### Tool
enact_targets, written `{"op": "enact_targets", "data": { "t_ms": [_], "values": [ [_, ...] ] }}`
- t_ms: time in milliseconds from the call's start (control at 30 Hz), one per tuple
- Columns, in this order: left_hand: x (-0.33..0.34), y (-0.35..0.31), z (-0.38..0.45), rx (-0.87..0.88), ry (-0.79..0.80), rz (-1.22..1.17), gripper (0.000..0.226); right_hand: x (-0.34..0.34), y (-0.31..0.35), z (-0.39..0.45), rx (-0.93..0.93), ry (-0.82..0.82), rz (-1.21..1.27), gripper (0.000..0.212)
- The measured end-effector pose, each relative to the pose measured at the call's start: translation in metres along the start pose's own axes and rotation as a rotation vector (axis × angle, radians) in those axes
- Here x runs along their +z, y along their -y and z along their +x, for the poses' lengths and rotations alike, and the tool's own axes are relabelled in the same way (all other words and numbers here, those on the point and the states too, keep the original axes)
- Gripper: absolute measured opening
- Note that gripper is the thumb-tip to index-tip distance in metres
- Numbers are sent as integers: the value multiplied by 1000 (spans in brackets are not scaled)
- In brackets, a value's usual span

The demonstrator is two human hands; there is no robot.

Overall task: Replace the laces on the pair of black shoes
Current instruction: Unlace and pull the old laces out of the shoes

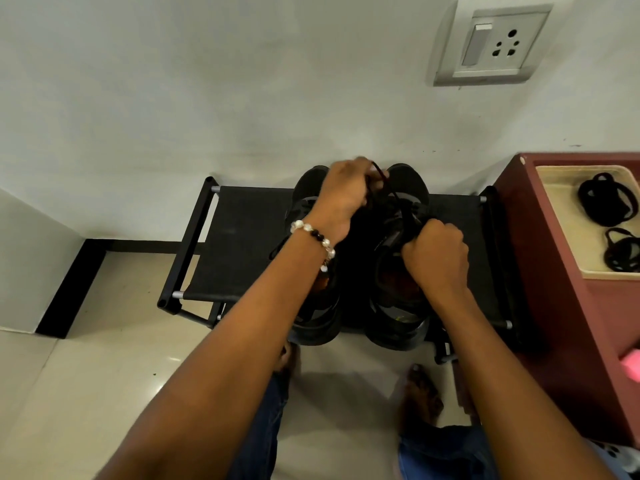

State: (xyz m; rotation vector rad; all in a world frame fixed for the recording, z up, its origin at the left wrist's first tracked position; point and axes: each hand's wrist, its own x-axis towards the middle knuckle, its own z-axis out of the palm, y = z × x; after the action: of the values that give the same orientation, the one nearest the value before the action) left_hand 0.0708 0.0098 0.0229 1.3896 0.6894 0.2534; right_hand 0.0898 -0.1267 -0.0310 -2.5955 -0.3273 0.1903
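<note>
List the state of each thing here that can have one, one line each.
Left hand: gripping a dark lace, pulled taut.
Right hand: fist closed at the right shoe's tongue.
Left shoe: upright on the black rack.
Spare laces: coiled, lying in the beige tray.
Wall switch: position unclear.

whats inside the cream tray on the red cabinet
Two coiled bundles of black laces lie in the shallow cream tray on the dark red cabinet: a larger bundle farther back and a smaller one nearer. The picture's edge cuts off the tray's right side, so anything there is unseen.
</note>
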Motion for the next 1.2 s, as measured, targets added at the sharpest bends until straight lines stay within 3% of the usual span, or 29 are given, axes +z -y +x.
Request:
{"op": "enact_targets", "data": {
  "t_ms": [100, 167, 233, 367, 467, 533, 1000, 1067, 1200],
  "values": [
    [-6, -13, -1, -54, 13, -592, 24, 0, 1, 0, 9, 2, -9, 25],
    [-8, -11, 0, -67, 9, -629, 24, 0, 0, 1, 8, 2, -9, 24],
    [-7, -5, 0, 21, -2, -306, 19, 1, 0, 1, 7, 1, -12, 25],
    [2, 17, 0, 380, 50, 514, 5, 4, -2, 3, 1, -7, -37, 31],
    [9, 31, 0, 421, 138, 857, 22, 6, -2, 3, -1, -14, -39, 34],
    [13, 36, -1, 388, 135, 919, 23, 6, -3, 3, 1, -19, -39, 33],
    [27, 53, 0, 323, 4, 920, 19, 4, -1, 4, -26, -3, -14, 18],
    [27, 53, -1, 235, -23, 775, 19, 4, -1, 5, -34, 1, -24, 18],
    [18, 35, -4, -73, -40, 245, 23, 3, 1, 5, -23, 8, -28, 19]
  ]
}}
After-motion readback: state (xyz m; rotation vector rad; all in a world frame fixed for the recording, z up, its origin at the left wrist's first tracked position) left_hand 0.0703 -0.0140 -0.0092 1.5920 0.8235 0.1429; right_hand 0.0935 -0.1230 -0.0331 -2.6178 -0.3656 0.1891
